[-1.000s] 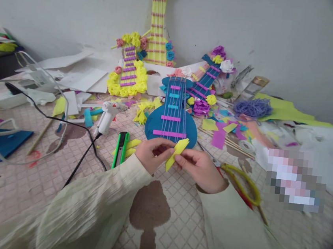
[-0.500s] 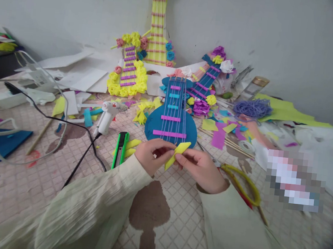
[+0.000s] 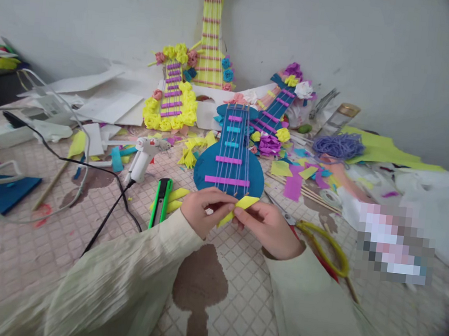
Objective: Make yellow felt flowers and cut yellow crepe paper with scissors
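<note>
Between my two hands is a small folded yellow paper strip [image 3: 246, 202], slanting up to the right. My left hand [image 3: 209, 209] pinches its lower part between thumb and fingers. From the other side my right hand [image 3: 269, 227] grips it with thumb and forefinger; its other fingers are curled and partly hidden. Just beyond my hands lies a blue model guitar [image 3: 230, 171] with pale strings and pink and light-blue bars. A green utility knife [image 3: 160, 202] rests left of my left hand, on more yellow strips [image 3: 176, 199]. Yellow-handled scissors [image 3: 326, 240] lie right of my right hand.
A white glue gun [image 3: 142, 160] with a black cord stands at left. Decorated model guitars [image 3: 171, 98] lean along the wall. Purple yarn [image 3: 339, 146], paper scraps [image 3: 294, 183], thin sticks [image 3: 310, 194] and a roll of tape [image 3: 331, 199] lie at right. White cables loop at far left.
The yellow strip has tipped and turned between my fingers, its upper end now lower and further right. Both hands stay closed on it. The whole view has shifted slightly.
</note>
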